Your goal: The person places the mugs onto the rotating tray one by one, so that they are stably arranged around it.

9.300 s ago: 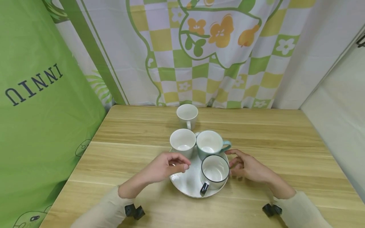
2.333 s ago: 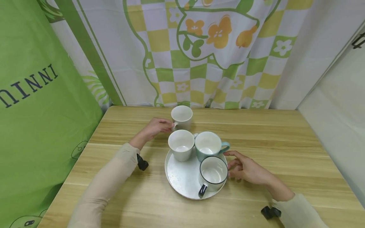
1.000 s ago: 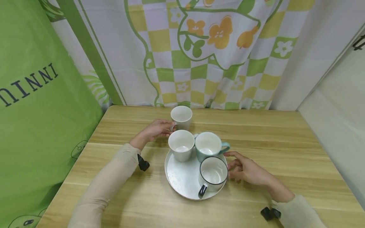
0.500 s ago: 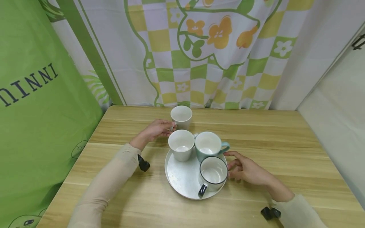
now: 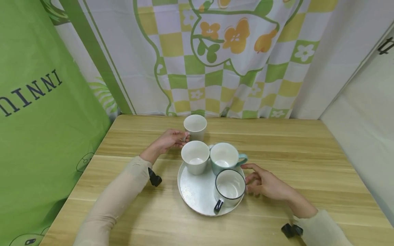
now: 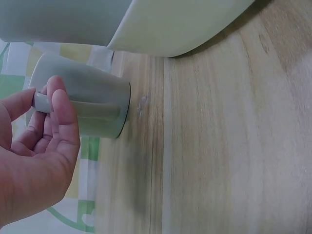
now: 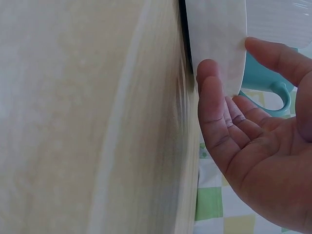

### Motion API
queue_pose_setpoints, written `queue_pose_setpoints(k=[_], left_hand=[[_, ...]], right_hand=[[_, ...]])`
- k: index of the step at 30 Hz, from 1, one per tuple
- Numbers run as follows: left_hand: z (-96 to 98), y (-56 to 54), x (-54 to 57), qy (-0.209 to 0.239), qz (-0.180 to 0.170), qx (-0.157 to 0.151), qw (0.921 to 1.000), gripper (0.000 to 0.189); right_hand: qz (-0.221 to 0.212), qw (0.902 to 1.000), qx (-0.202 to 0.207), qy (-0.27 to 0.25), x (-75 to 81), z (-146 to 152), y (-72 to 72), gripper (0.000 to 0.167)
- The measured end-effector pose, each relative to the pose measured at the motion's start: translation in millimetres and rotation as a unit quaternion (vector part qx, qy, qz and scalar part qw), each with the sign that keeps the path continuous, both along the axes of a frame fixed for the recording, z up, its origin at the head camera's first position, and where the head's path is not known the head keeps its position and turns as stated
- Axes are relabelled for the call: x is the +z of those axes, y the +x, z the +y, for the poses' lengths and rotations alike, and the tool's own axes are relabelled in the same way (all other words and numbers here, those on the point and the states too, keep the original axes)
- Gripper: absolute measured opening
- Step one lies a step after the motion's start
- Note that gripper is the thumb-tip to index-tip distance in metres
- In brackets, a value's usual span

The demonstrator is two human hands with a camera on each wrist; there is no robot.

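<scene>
At the back of the table a plain white mug (image 5: 196, 125) stands upright. My left hand (image 5: 168, 140) pinches its handle (image 6: 95, 109) between thumb and fingers, and the handle points left. In front is a round, pale, shallow tray (image 5: 195, 196). It holds another white mug (image 5: 195, 159) at the back left, a teal mug (image 5: 224, 156) behind on the right, and a white mug with a black rim and handle (image 5: 230, 188) at the front right. My right hand (image 5: 265, 181) holds the tray's right side, thumb on the rim and fingers against the wall (image 7: 219, 44).
A wooden table (image 5: 301, 153) lies under everything. Behind it hangs a patterned curtain (image 5: 215, 82), close to the back mug. Green cloth (image 5: 52, 136) hangs along the left side, and a pale panel (image 5: 366, 102) borders the right.
Since the oldest frame, my left hand has gone from above the tray to the back mug, whose handle has turned from the front to the left. My right hand stays at the tray.
</scene>
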State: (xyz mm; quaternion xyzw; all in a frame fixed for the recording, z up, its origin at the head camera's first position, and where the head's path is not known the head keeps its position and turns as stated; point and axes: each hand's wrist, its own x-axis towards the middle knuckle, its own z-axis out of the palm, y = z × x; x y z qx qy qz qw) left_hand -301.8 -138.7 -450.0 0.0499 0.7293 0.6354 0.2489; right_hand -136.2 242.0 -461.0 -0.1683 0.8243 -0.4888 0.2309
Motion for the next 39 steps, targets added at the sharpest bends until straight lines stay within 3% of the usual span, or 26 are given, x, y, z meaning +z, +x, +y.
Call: queue_pose_setpoints(k=[20, 39], left_hand=[[-6.2, 6.3, -1.8, 0.011, 0.021, -0.004, 0.9997, 0.04], [-13.0, 15.2, 6.7, 0.036, 0.022, 0.003, 0.9991, 0.039]], right_hand=[[0.007, 0.9999, 0.001, 0.009, -2.1, 0.5, -0.3, 0.075], [0.013, 0.9999, 0.002, 0.01, -2.1, 0.8, -0.7, 0.074]])
